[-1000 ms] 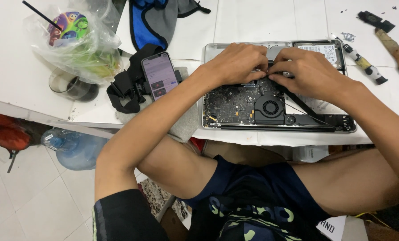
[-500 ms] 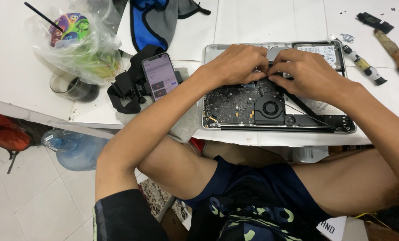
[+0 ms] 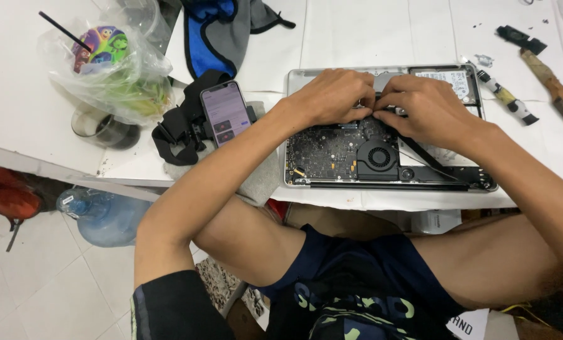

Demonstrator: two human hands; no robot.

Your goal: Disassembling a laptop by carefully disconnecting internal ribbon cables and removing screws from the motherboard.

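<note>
Laptop (image 3: 332, 154) opened bottom-up near worktop (image 3: 369, 38) edge, circuit board and round fan (image 3: 377, 157) exposed for close access. Left hand (image 3: 332, 94) and right hand (image 3: 423, 107) curled together over upper middle of chassis, fingertips pinching at some small part hidden beneath; exact grip cannot be told. Phone (image 3: 226, 113) propped on black strap just left, screen lit and tilted for viewing. Paintbrush (image 3: 555, 85) and small screwdriver (image 3: 505, 97) parked right, within reach. Bagged drink cup (image 3: 105, 56) kept well apart at far left.
</note>
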